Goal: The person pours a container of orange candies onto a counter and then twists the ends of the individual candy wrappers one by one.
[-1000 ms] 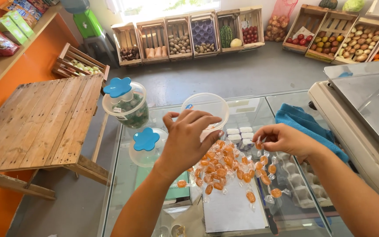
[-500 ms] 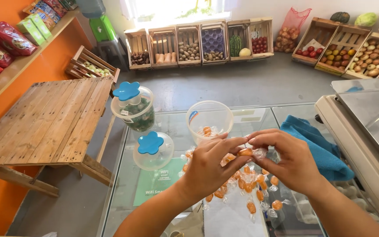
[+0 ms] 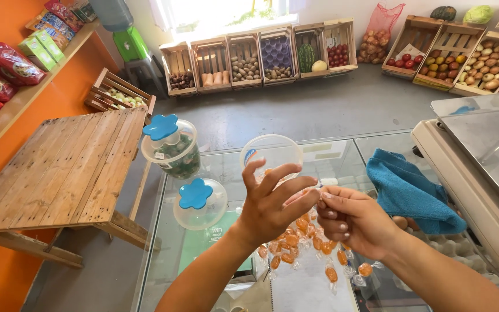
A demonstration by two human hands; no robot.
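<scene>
**Hands lifted off the sweets and meeting above the open tub**

Your right hand (image 3: 356,222) pinches a small wrapped sweet (image 3: 326,184) between thumb and fingertips, pressed together on the clear twist of its wrapper. Your left hand (image 3: 272,202) is spread, fingers fanned upward, its fingertips meeting the right hand at the sweet; you cannot tell from this view whether it grips the wrapper too.

A second ago both hands were low, working in the pile of orange sweets (image 3: 295,245) on the glass counter (image 3: 342,156). Half a second ago they had lifted and come together. Now they are higher and just in front of the open clear tub (image 3: 271,153), which already had a few orange sweets in it. The sweet has left the pile and sits just beside the tub's rim, not yet over its mouth.

Left of the tub lies a clear lid with a blue flower knob (image 3: 198,199), and behind that stands a lidded tub of green sweets (image 3: 171,150). A blue cloth (image 3: 411,190) lies crumpled to your right, close to the right wrist, with a steel weighing scale (image 3: 486,156) beyond it. The counter's left edge drops to a wooden pallet table (image 3: 59,167). Open glass lies behind the tub; crates of produce (image 3: 261,55) line the far wall, well apart.
</scene>
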